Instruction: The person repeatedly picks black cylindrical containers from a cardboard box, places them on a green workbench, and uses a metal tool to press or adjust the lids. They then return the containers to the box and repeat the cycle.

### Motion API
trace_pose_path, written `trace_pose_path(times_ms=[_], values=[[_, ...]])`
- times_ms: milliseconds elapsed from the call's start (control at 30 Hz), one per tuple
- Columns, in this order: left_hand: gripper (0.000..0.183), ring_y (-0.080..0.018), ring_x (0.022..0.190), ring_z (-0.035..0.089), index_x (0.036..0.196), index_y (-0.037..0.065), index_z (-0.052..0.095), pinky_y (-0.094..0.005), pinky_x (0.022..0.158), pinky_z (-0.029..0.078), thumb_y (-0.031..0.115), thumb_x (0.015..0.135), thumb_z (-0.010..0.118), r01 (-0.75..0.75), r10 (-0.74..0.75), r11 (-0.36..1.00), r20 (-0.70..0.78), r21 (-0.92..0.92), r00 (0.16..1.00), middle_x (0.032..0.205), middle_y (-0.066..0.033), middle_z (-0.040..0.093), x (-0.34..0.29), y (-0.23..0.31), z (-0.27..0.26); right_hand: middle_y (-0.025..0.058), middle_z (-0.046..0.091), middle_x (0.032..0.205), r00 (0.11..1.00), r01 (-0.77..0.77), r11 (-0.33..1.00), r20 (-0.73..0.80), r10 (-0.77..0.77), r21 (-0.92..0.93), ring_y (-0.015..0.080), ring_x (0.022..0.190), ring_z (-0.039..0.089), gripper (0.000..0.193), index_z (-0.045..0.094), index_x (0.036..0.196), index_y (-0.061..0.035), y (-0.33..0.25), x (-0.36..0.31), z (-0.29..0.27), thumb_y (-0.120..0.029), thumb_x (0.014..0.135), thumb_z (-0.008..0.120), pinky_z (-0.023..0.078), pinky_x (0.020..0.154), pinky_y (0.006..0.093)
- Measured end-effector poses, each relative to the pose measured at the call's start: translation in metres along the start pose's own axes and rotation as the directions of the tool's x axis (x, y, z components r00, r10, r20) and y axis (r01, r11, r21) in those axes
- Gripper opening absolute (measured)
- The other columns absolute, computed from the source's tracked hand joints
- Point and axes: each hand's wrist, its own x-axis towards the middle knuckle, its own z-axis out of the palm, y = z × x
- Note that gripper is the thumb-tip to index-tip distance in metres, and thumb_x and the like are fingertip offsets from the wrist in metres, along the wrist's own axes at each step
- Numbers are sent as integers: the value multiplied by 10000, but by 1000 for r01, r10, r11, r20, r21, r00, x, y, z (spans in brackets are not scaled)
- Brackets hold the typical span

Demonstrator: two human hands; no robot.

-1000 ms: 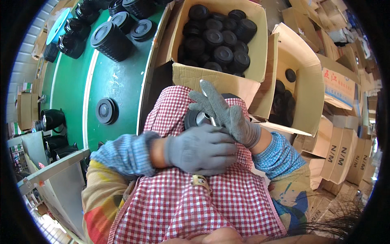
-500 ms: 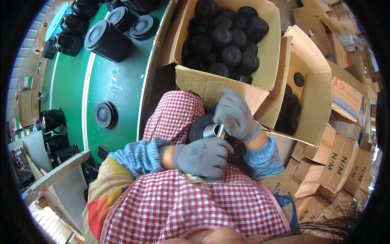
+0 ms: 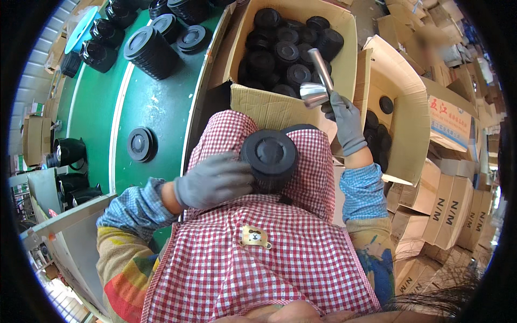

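A round black plastic part with a recessed lid-like top sits on my lap between my thighs. My left hand, in a grey glove, is beside its left side, fingers stretched out and slightly blurred; whether they touch it is unclear. My right hand, also gloved, is raised to the right near the box edge. It grips a shiny metal tool that has a straight rod and a flared, cup-like end. Part of the tool is hidden by my fingers.
An open cardboard box full of black round parts stands ahead; a second box with fewer parts is to its right. On the green table at left are a single black lid, lid stacks and black jugs. Cartons fill the right.
My right hand has moved right and lifted the metal tool away from the black part on my lap. My left hand has shifted left, and the part's top now shows.
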Motion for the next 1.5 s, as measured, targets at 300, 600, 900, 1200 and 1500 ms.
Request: trace_pose_path(times_ms=[300,600,900,1200,1500], values=[[246,-317,1478,308,1100,246,740,-648,1194,234,241,872,648,-56,-65,967,452,248,890,1539,0,450,-7,-10,68,36,693,834,981,-180,971,-51,190,158,94,652,590,306,678,1137,-50,41,-24,15,-331,1027,625,473,599,235],[281,-168,967,659,1132,-10,615,-330,808,565,33,877,726,563,-924,373,-241,-738,297,1237,-132,609,-126,-32,-67,88,715,954,942,295,896,257,-216,-330,141,833,634,322,667,1231,13,21,29,128,-153,956,651,517,752,289],[202,-214,904,690,1109,50,639,-354,838,614,18,920,702,3,-786,474,-425,-880,-449,1046,-68,683,-301,-120,-139,197,686,1149,789,540,649,590,-168,-537,403,1099,638,369,677,1230,-166,29,62,365,-337,904,658,501,935,488],[179,-174,830,607,981,94,588,-302,677,618,36,899,736,76,-518,562,-422,-824,-744,964,-26,602,-385,-310,-195,220,676,1183,676,684,649,624,-392,-333,415,1102,629,439,640,1291,-14,-1,55,293,-202,894,663,489,988,464],[576,-278,1084,610,1326,55,530,-450,762,563,109,809,778,504,-360,222,-551,-834,-753,1284,-143,576,-456,-315,-213,136,674,1261,886,169,914,463,23,-368,212,1156,629,356,630,1290,64,29,34,163,-133,996,596,494,993,317]])
